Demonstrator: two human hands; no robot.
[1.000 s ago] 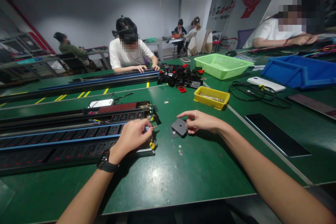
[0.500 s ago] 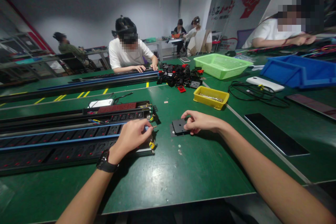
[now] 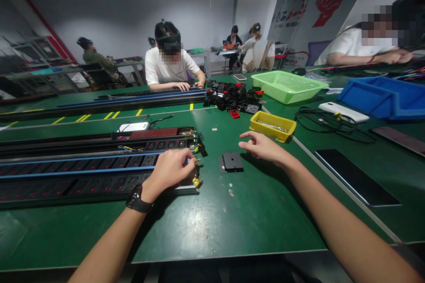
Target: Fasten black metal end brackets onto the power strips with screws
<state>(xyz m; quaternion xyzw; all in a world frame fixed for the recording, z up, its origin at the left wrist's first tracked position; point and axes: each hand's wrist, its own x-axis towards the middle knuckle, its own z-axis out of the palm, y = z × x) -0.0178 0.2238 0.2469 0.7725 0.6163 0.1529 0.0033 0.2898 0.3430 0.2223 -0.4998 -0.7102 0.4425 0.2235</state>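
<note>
Dark plate (image 3: 233,162) between outstretched hands (image 3: 173,168) (image 3: 264,147)

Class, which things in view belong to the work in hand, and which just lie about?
Likely in use:
long black blue-edged socket strips, under the left hand
dark grey holed square plate, near the right hand
perhaps the heaped black-and-red plastic parts

Probably lying about:
glossy black rectangular device
white rounded rectangular block

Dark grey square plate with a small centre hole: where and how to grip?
Probably pinch the dark grey square plate across its near and far edges, the bare right hand coming from the right. It lies flat, its near edge showing some thickness for a fingertip; its left side overlaps a thin, flat, dark piece, so the right side looks freer.
</note>
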